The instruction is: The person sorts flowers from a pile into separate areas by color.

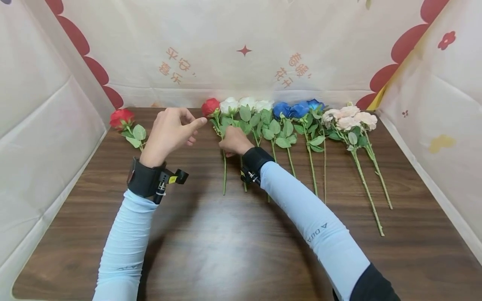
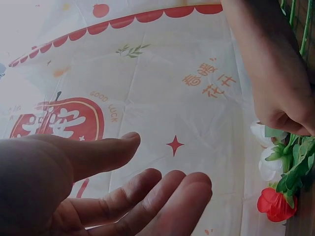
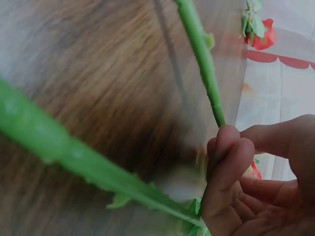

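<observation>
Tabletop (image 1: 211, 234): dark wood grain, bare near the sleeves
Right hand (image 1: 234, 141): fingers (image 3: 227, 162) pinch red rose stem (image 1: 224, 167), which lies flat
Left hand (image 1: 169, 131): fingers loose, spread, holding nothing, raised left of red rose (image 1: 210, 107)
Row: white, blue, pink roses rightward
Stray rose (image 1: 121, 118): far left
Backdrop (image 1: 241, 50): printed cream sheet

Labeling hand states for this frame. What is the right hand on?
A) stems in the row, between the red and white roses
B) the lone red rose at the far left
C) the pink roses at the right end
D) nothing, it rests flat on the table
A: the right hand pinches a green stem beside the red rose and white roses; the left hand hovers open, holding nothing.
</observation>
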`<state>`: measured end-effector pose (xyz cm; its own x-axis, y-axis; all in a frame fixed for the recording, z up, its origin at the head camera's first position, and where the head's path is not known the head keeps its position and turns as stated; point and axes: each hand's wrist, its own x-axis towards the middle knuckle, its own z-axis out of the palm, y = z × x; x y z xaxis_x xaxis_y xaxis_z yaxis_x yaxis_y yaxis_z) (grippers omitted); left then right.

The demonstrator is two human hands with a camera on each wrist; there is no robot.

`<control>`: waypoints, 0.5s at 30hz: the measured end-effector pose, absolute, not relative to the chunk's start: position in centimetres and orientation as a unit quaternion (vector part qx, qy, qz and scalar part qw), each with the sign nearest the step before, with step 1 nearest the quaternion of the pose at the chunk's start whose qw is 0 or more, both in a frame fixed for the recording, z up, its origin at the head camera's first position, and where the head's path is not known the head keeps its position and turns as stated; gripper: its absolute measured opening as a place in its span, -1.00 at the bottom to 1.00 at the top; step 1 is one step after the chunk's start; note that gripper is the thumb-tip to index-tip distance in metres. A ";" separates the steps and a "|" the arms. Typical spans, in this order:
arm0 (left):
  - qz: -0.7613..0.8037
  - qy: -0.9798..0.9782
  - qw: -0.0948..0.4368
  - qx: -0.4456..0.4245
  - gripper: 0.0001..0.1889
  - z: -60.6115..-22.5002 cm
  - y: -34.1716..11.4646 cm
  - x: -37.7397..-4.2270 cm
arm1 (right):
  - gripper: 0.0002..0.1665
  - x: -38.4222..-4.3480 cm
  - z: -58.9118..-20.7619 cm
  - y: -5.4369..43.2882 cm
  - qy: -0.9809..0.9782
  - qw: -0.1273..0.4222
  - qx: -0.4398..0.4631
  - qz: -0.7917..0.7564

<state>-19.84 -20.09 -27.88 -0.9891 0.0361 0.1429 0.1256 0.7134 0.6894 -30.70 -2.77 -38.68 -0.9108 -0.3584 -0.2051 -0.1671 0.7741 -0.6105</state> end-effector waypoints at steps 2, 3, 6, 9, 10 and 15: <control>-0.373 -0.925 0.061 -0.045 -0.62 -27.9 -20.1 -19.7 | -0.55 -30.6 -38.7 -2.7 0.930 0.150 -0.143 -0.305; -0.371 -0.925 0.061 -0.045 -0.62 -27.9 -20.0 -19.6 | -0.55 -30.5 -38.7 -2.7 0.931 0.147 -0.142 -0.303; -0.367 -0.927 0.062 -0.041 -0.62 -27.9 -20.0 -19.4 | -0.56 -30.3 -38.5 -2.7 0.933 0.144 -0.143 -0.298; -0.364 -0.928 0.063 -0.041 -0.61 -27.9 -20.0 -19.4 | -0.57 -30.1 -38.3 -2.5 0.932 0.145 -0.145 -0.298; -0.364 -0.929 0.063 -0.041 -0.61 -28.0 -20.0 -19.4 | -0.57 -30.1 -38.2 -2.5 0.932 0.145 -0.146 -0.298; -0.361 -0.929 0.061 -0.049 -0.62 -28.1 -19.8 -19.6 | -0.52 -29.7 -37.9 -1.5 0.933 0.134 -0.161 -0.294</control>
